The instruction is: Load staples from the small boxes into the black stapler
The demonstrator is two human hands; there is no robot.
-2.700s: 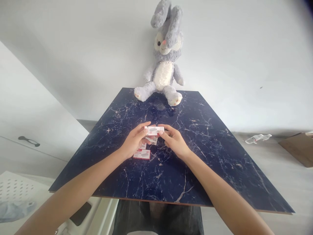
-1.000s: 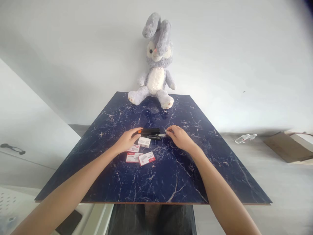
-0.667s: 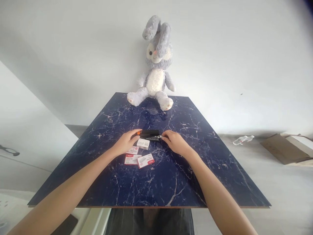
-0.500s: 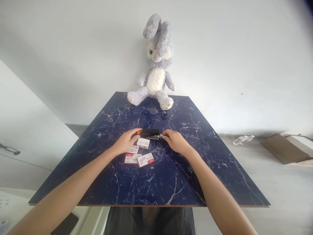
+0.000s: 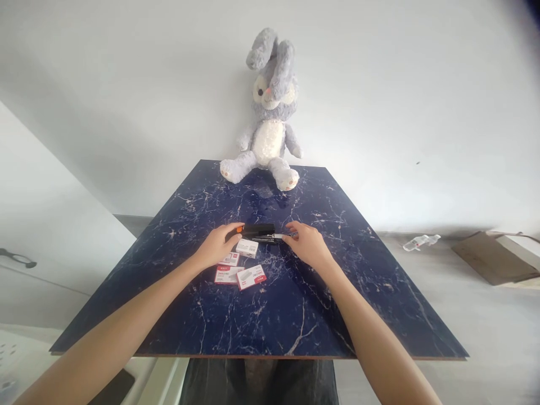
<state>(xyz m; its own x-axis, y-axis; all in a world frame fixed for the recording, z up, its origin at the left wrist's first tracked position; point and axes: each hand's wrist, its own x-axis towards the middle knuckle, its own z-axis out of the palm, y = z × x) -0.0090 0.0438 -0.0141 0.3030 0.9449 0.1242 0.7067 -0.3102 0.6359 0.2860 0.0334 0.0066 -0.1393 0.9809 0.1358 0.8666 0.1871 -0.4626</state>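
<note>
Left hand [image 5: 219, 246] grip closed on black plastic stapler [image 5: 258, 229], pinning it to dark blue marbled surface [image 5: 295, 304]; right hand [image 5: 309, 246] grip pinches its silver metal rail [image 5: 277, 237]; red-white cardboard boxes [image 5: 250, 277] just beside.

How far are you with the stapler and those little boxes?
Done: four small boxes lie set out on the table beside the black stapler. In hand: the left hand steadies the stapler's orange end while the right hand is at the metal rail sticking out of it. Left, probably: no staples show outside the boxes, so loading looks not yet done.
</note>
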